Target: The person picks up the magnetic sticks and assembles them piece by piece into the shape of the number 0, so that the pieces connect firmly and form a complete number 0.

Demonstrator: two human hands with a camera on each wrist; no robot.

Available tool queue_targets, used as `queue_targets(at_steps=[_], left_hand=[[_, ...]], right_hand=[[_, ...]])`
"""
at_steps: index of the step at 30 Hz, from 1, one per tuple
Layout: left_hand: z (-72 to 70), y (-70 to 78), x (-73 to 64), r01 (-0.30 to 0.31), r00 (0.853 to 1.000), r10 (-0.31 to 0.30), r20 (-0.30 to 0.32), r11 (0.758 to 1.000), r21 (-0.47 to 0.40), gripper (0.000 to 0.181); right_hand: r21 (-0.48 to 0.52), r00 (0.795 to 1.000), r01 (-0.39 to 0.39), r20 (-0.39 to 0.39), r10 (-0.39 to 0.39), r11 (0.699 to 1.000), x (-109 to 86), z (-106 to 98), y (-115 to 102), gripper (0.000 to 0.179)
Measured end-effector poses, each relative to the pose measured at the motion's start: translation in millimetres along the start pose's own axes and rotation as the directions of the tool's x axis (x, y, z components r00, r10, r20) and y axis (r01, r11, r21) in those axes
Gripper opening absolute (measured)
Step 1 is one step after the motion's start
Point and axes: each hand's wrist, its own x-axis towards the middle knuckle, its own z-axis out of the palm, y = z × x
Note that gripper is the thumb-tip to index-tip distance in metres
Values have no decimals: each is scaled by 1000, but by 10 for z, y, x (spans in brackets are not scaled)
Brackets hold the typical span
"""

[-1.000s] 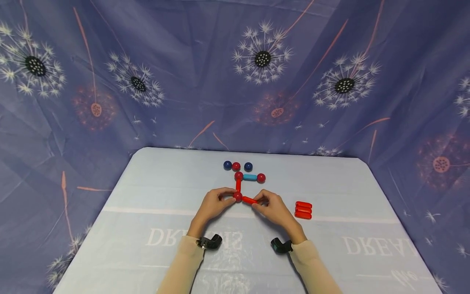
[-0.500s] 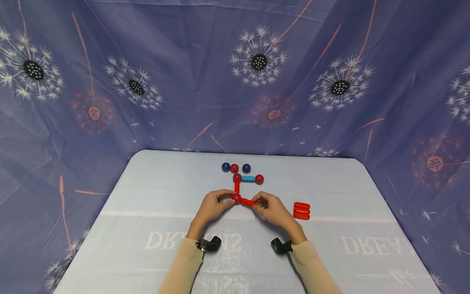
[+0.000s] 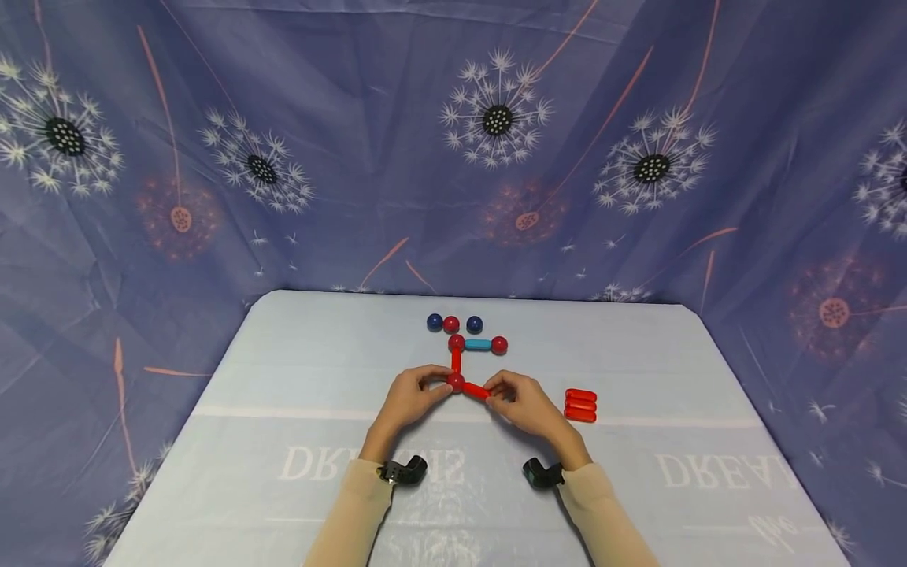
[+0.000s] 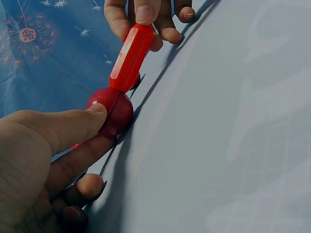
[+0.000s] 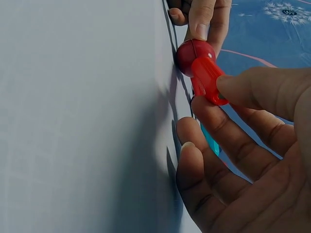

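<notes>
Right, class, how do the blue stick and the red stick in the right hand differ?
The blue stick runs between two red balls; the red stick meets just one. The right hand pinches the red stick's other end, while no hand touches the blue stick. In the head view, the red stick slants; the blue stick runs almost straight across. Both are rod-shaped.

The left hand (image 3: 413, 394) pinches a glossy dark-red ball (image 3: 456, 383); the right hand (image 3: 520, 402) pinches a bright-red rod (image 3: 475, 390) whose end meets it, slanting right and nearer. A second red rod (image 3: 457, 361) runs from that ball to a far red ball (image 3: 457, 343), where a light-blue rod (image 3: 478, 345) leads right to a third red ball (image 3: 499, 345).
</notes>
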Motion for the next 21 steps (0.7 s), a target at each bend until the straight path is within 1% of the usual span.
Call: queue_targets(at_steps=[4,8,13,17,21], left_hand=[[-2,23,-2,6,1000,-6,-7,1000,-7,26],[0,33,-13,15,1000,-15,-3,1000,-9,26],[13,24,-12,10,1000,-10,-5,1000,-12,25],[19,12,-5,18,1000,-18,-8,1000,-7,25],[24,-1,7,11,1000,-11,-12,1000,-2,26]], right_hand=[[4,1000,11,-3,-11,1000,3,3,9,13],[5,1000,1,8,-1,1000,-3,20,27,13],[10,1000,-6,9,6,1000,-7,32,43,13],[19,1000,4,24,-4,1000,-5,47,29,12],[20,999,9,36,-10,1000,-10,70,-1,12]])
